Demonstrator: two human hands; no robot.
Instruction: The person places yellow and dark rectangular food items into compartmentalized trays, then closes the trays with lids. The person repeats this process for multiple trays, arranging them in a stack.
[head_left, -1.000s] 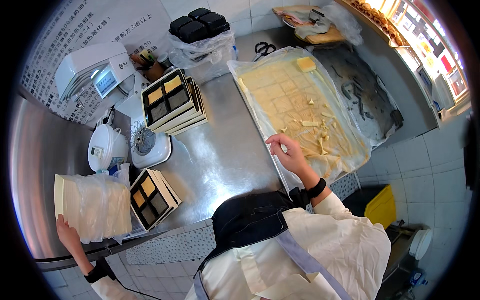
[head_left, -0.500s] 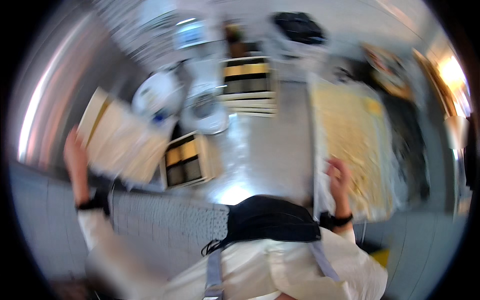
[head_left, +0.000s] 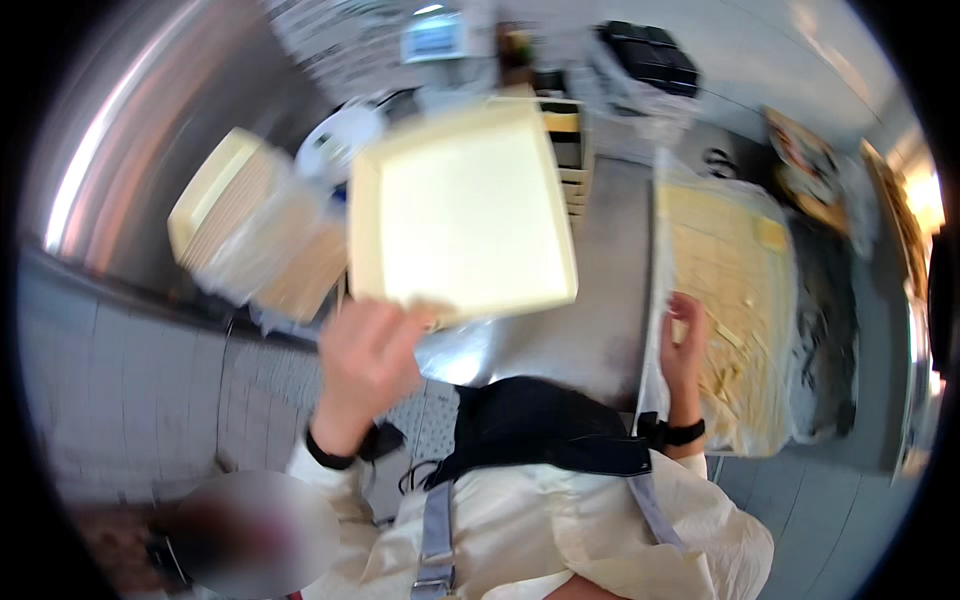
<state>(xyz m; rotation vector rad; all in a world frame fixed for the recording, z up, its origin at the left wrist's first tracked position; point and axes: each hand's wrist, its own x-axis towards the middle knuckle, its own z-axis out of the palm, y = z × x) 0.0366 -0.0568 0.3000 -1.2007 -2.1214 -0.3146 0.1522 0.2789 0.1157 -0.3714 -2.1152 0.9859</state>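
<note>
My left hand (head_left: 365, 360) is closed on the near edge of a shallow square cream box (head_left: 460, 215), empty inside, held tilted above the steel table. On the far left lies a stack of nested cream boxes (head_left: 225, 190), partly in clear plastic wrap. My right hand (head_left: 684, 340) is by the left edge of a plastic-lined tray (head_left: 655, 260). Its fingers are loosely curled and apart, with nothing visible in them. In that tray are flat pale yellow pieces (head_left: 710, 260), with thin strips and scraps (head_left: 735, 345) close to the hand.
Behind the raised box stand stacked boxes with black-and-yellow filling (head_left: 565, 140), partly hidden. A white round container (head_left: 338, 135) and a scale display (head_left: 433, 38) are farther back. Black trays (head_left: 648, 58) sit at the back right. A steel wall (head_left: 150, 130) borders the left.
My left hand has moved right from the nested stack and now holds one cream box in front of me. My right hand stays by the lined tray. The view has shifted slightly.
</note>
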